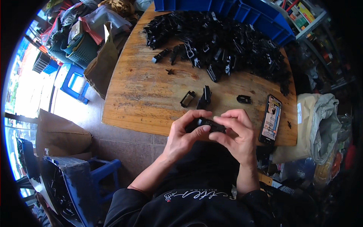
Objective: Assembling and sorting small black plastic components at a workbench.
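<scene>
My left hand and my right hand meet at the table's near edge, both closed on one small black plastic part. The left thumb presses along its near side; the right thumb and fingers pinch its right end. Fingers cover much of the part, so its exact kind does not show. Just beyond my hands stands an upright black plastic piece. To its left lies a rectangular black frame, and to its right a flat oblong black piece.
A large heap of black plastic parts covers the far side of the wooden table, before blue bins. A lit phone lies at the right. Paper bags and a blue stool stand left; a sack stands right.
</scene>
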Demonstrator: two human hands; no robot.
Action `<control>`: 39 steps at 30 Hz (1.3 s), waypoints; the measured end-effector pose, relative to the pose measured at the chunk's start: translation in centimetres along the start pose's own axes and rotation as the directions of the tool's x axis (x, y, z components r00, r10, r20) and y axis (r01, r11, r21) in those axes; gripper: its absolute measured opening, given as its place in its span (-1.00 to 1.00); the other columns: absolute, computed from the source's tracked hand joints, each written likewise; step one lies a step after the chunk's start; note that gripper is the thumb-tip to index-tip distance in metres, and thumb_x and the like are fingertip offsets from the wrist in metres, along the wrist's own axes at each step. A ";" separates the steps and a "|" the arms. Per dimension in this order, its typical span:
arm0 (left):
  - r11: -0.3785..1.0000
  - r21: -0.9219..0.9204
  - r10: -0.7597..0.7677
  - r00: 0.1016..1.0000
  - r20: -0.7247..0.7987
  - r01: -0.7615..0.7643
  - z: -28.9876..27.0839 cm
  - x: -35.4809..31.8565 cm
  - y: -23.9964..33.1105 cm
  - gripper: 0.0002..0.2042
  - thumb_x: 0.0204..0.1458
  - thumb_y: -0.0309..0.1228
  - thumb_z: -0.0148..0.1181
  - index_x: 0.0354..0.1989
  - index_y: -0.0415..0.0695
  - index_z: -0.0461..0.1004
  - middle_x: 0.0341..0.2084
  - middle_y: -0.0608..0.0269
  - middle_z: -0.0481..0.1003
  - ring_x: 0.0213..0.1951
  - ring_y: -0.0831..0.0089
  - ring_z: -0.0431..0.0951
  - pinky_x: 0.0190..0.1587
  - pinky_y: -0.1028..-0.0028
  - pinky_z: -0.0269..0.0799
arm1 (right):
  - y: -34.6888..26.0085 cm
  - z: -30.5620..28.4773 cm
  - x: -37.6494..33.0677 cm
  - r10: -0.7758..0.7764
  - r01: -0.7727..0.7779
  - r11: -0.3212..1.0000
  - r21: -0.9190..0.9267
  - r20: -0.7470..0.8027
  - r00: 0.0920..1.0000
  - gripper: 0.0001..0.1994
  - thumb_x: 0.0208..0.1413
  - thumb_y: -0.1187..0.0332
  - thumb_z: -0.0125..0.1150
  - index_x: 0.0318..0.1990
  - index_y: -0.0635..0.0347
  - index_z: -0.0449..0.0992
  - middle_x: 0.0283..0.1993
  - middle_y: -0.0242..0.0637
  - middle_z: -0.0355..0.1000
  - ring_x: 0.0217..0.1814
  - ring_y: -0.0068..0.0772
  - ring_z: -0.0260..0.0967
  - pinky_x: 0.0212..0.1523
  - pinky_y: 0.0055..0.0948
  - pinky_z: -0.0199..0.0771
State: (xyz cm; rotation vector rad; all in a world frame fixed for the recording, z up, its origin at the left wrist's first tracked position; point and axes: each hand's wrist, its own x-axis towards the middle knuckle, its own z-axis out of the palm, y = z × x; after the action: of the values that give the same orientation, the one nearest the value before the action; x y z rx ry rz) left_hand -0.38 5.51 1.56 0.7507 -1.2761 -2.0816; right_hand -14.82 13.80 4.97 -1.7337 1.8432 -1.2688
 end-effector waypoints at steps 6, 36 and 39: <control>0.974 -0.226 0.018 1.000 -0.025 -0.023 -1.1 -0.3 0.2 -0.68 -0.07 -0.53 0.20 -0.09 -0.18 0.39 -0.50 0.39 0.37 -0.52 0.68 0.32 -0.47 0.68 0.24 | 0.5 1.1 -0.5 0.350 -0.422 0.681 0.598 0.240 0.906 -0.67 0.03 0.22 0.21 -0.20 0.32 0.39 -0.34 -0.38 0.37 -0.40 -0.68 0.32 -0.39 -0.70 0.37; 0.954 -0.294 0.060 0.998 0.001 -0.057 -2.6 -0.3 1.0 -0.71 -0.14 -0.57 0.21 -0.18 -0.24 0.41 -0.57 0.25 0.44 -0.55 0.50 0.47 -0.43 0.58 0.37 | 3.2 -4.3 2.0 -0.083 0.073 0.872 -0.484 0.001 0.997 -0.79 -0.11 0.52 0.20 -0.24 0.21 0.44 -0.12 -0.20 0.38 -0.07 -0.19 0.26 -0.04 -0.32 0.30; 0.955 -0.295 0.018 1.000 0.010 -0.015 -1.6 0.1 0.2 -0.71 -0.13 -0.56 0.21 -0.17 -0.23 0.41 -0.52 0.21 0.48 -0.51 0.50 0.48 -0.40 0.56 0.39 | 7.5 -5.7 1.4 -0.020 0.010 0.806 -0.592 -0.010 1.000 -0.81 -0.11 0.54 0.16 -0.27 0.21 0.43 -0.13 -0.22 0.38 -0.04 -0.16 0.22 -0.02 -0.33 0.24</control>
State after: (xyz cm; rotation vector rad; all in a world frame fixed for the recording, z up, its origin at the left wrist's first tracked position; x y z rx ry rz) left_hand 0.73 4.42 1.15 0.5907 -0.9423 -2.2004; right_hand -24.11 13.81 2.93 -2.0279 2.4202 -0.7345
